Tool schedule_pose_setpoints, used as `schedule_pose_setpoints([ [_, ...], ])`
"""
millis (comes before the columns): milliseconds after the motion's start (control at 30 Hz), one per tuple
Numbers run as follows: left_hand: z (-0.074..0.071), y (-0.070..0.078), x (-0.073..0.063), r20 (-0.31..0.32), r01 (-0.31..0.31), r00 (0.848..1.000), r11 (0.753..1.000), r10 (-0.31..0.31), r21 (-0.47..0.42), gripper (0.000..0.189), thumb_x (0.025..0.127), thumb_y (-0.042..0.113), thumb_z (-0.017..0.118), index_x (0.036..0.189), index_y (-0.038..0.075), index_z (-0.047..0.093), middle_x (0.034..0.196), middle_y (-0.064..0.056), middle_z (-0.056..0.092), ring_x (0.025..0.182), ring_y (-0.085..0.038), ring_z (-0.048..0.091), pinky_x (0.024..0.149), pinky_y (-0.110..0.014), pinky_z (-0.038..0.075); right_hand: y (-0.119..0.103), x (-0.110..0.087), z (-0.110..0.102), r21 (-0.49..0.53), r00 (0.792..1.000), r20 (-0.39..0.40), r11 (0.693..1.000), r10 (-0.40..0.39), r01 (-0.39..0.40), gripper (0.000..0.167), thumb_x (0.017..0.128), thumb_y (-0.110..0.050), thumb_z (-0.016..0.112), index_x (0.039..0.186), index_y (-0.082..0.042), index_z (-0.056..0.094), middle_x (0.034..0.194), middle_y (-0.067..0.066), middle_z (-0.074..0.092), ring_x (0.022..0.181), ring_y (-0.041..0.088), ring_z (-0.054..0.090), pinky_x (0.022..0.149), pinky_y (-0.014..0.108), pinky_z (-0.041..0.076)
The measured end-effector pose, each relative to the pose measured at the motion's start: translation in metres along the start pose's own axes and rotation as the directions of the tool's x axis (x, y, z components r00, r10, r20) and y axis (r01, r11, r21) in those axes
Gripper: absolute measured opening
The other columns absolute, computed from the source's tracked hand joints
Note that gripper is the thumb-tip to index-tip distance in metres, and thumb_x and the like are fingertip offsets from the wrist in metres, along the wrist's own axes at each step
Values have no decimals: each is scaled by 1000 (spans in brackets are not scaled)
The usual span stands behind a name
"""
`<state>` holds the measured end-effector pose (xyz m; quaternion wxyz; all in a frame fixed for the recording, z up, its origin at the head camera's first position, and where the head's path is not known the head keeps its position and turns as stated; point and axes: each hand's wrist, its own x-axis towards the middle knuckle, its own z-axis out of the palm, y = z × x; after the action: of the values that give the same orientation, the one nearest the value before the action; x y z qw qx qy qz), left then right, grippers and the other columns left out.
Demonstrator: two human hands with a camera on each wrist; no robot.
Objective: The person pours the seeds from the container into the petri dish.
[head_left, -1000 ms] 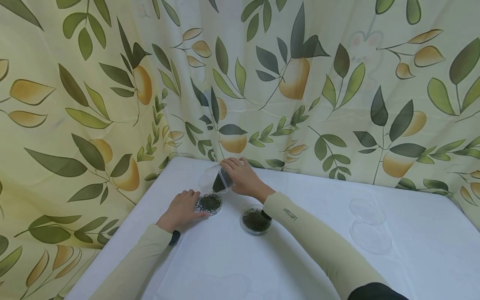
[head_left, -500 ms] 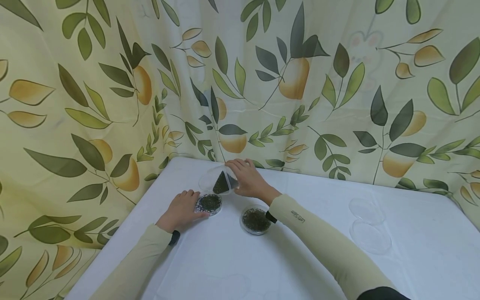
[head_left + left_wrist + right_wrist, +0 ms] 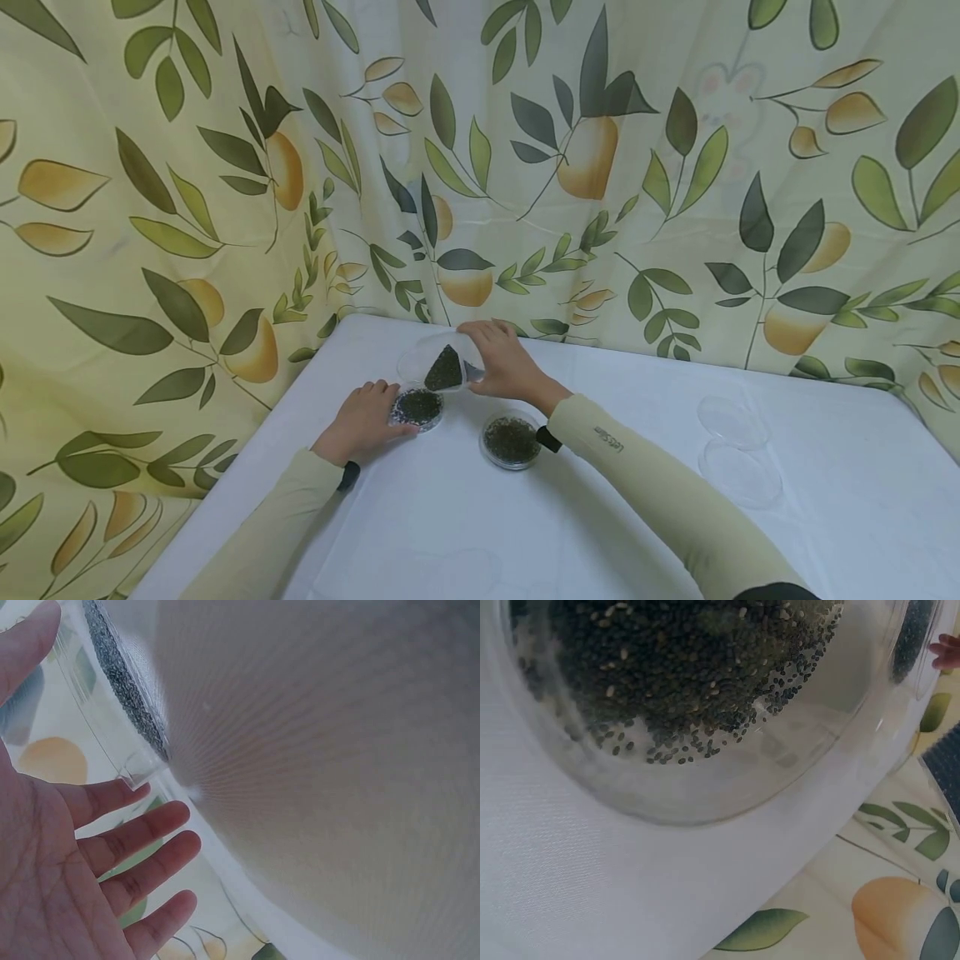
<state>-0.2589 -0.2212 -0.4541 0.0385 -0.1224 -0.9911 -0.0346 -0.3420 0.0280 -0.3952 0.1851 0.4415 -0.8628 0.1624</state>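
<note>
On the left, my left hand holds the side of a clear round dish of black seeds, thumb and index finger at its rim. In the left wrist view the other fingers spread out beside it. My right hand grips a clear plastic container, tilted just above and behind that dish. Black seeds show through it as a dark wedge. A second clear dish stands under my right wrist; the right wrist view shows its black seeds, with a few pale ones among them.
A clear round lid lies behind the left dish, partly overlapped by the container. Two more clear lids lie on the right of the white-covered table. A leaf-and-fruit patterned curtain hangs along the back and left edges.
My right hand has shifted slightly right, turning the container so its wedge of seeds shows more fully. The left hand and both dishes have stayed in place.
</note>
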Motion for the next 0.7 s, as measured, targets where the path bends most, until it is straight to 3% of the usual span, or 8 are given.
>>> schedule_pose_setpoints([
  [300,-2,2,-1,5,-1,1000,1000,1,-7,80,79,62,61,126,-2,50,117,-19,57,106,-34,54,89,-47,46,13,-15,-10,90,993,17,989,114,-115,83,66,-31,83,135,-8,43,136,9,49,128,27,43,103,56,31],
  [700,-2,1,-2,12,8,1000,1000,-8,-5,80,79,62,60,126,-2,50,115,-19,57,105,-33,53,90,-47,46,45,-50,-29,145,973,3,963,229,-227,87,64,-31,85,135,-2,42,133,16,50,126,32,44,101,56,30],
])
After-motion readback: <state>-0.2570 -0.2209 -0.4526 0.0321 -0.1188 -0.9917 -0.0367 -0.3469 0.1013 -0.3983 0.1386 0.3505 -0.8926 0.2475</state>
